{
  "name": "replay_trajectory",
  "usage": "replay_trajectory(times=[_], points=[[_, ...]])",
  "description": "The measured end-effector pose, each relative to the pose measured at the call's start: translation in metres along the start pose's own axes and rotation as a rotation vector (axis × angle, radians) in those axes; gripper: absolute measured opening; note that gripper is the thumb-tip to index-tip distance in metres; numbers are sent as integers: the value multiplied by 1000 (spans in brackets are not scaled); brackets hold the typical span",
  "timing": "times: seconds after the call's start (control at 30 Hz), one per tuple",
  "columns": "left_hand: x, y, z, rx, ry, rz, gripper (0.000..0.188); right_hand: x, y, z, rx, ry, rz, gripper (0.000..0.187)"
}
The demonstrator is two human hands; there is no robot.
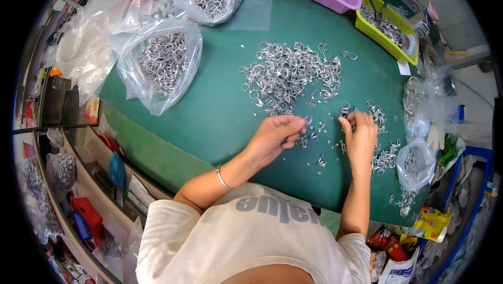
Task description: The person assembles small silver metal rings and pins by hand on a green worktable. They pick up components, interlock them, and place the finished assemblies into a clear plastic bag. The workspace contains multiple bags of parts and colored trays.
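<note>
Ring, thin silvery hoop, I see pinched in the left hand just nearside of the jumbled metallic heap; right hand curled, nearside-right of it, hold unclear to me.

Green tabletop — silvery rings

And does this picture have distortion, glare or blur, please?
Head view: beige shelving bows near the black rim, as from a fisheye lens; head view: clear plastic bags show whitish glare; head view: left hand and right hand look free of strong motion blur.
</note>
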State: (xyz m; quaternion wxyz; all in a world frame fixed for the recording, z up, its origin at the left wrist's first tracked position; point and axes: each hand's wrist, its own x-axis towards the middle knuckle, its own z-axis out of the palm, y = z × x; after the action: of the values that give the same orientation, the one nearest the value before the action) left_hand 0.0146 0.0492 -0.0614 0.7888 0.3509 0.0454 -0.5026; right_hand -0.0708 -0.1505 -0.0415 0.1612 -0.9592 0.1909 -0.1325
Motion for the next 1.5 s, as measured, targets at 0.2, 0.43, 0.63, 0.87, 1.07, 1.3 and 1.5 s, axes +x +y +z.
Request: replay_trajectory(times=[0.2,0.43,0.63,0.87,1.07,1.3,1.5], points=[[-5,-4,1,166,63,163,11,24,-23,44,163,-21,-249,43],[-9,-1,-10,56,79,102,15,21,-11,63,177,-33,-285,34],[-15,-6,-15,49,120,-14,25,7,-22,43,835,-238,93,27],[-17,-7,-15,-177,83,-181,24,20,-42,26,403,-42,-251,23],[-22,-12,-24,-27,70,-127,29,37,-23,65,28,125,-247,17],[-30,5,-5,-115,228,-186,27,1,-54,32,750,-271,-240,8],[-36,-14,-37,-125,37,-176,25,5,-63,43,549,-137,-216,39]])
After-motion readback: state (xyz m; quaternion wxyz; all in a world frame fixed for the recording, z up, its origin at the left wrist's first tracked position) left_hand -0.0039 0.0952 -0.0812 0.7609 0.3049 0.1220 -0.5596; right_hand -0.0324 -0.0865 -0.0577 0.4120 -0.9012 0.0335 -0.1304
